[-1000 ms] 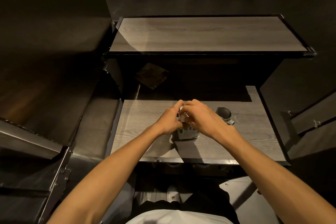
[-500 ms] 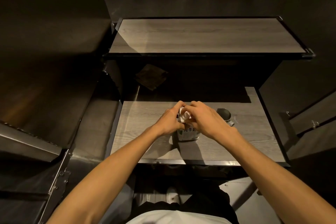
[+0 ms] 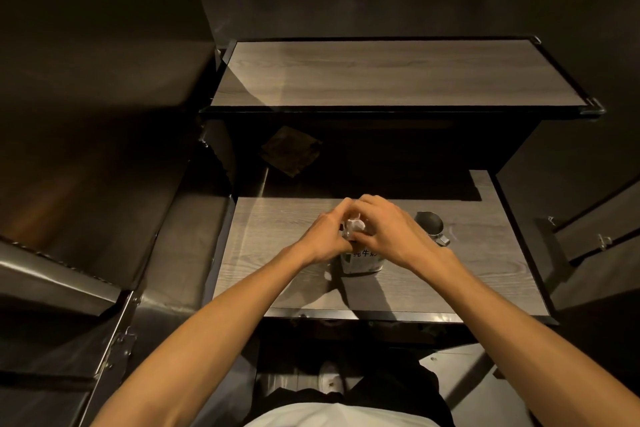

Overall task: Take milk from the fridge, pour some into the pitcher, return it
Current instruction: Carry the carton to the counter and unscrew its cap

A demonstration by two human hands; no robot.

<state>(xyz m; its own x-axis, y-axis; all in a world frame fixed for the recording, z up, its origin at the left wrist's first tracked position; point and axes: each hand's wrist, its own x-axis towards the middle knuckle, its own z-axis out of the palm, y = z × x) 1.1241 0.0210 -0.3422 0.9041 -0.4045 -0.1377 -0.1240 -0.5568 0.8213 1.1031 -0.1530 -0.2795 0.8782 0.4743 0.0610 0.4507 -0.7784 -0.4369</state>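
surface (image 3: 277,253): wood-grain with black edging, lying directly below the camera.
right hand (image 3: 391,232): fingers curling over the crumpled white top of the milk carton (image 3: 362,258), pinching it.
left hand (image 3: 323,236): gripping that same top from the opposite side, fingers curled.
milk carton: standing upright mid-surface; contents not showing.
pitcher (image 3: 429,224): metal, sitting upright just right of the milk carton; interior showing dark, fill cannot be told.

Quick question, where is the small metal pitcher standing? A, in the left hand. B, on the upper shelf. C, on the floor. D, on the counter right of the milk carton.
D: the pitcher stands on the lower counter, just right of the milk carton that the left hand and right hand grip at its top.
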